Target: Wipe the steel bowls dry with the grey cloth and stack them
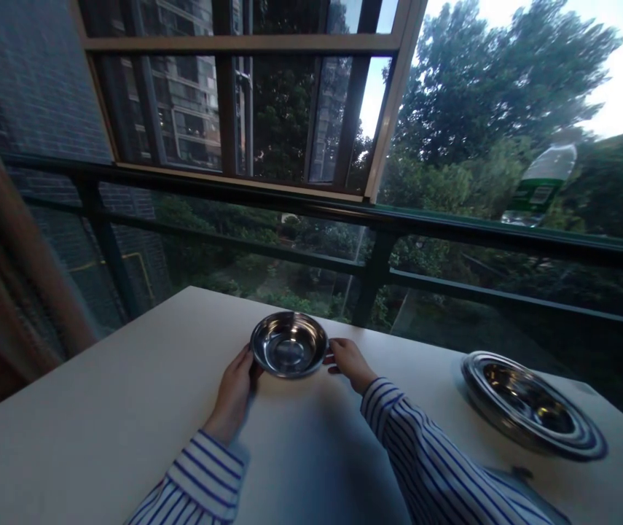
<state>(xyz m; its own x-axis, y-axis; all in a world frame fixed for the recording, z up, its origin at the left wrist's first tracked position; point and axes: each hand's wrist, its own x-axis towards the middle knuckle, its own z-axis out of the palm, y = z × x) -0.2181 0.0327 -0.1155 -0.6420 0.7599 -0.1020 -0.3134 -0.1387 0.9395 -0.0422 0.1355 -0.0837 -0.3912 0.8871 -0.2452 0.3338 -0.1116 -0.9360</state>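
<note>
A shiny metal bowl (pixel 290 345) is at the middle of the white table, gripped from both sides. My left hand (pixel 237 390) is closed on its left rim, the fingers partly hidden behind and under it. On the opposite side, my right hand (pixel 348 360) pinches the right rim between thumb and fingers. The bowl's inside faces me and holds nothing visible. Whether its base touches the table or hangs just above it, I cannot tell.
A stack of metal plates and bowls (pixel 535 408) sits on the right of the white table (pixel 125 408). Beyond the table's far edge runs a dark green railing (pixel 289 208). A bottle with a green label (pixel 541 186) stands on the railing. A curtain (pixel 16 255) hangs at the left.
</note>
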